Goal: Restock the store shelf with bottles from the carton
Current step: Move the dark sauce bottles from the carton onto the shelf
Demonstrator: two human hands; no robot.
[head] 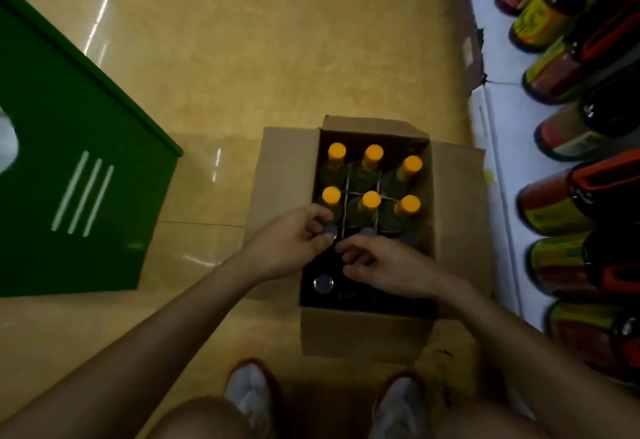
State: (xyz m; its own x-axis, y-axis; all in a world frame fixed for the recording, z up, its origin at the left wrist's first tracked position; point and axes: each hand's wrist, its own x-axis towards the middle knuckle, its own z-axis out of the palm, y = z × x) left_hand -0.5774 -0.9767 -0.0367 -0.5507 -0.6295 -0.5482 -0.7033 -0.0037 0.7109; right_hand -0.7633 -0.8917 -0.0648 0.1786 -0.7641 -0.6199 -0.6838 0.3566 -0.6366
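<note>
An open cardboard carton (363, 334) stands on the floor in front of my feet. Its far half holds several bottles with orange caps (370, 199), split by a cardboard divider. Its near half holds dark bottles with silvery-purple caps; one such cap (323, 283) shows at the near left. My left hand (294, 241) reaches into the carton, its fingers closed around the neck of a purple-capped bottle (330, 231). My right hand (384, 267) hovers over the middle of the near half with curled fingers; what it touches is hidden. The shelf (498, 168) runs along the right.
Large dark bottles with red and yellow labels (561, 206) lie in a row on the white shelf at the right. A green panel (69, 161) stands on the tan tiled floor at the left. My two shoes (252, 393) are just behind the carton.
</note>
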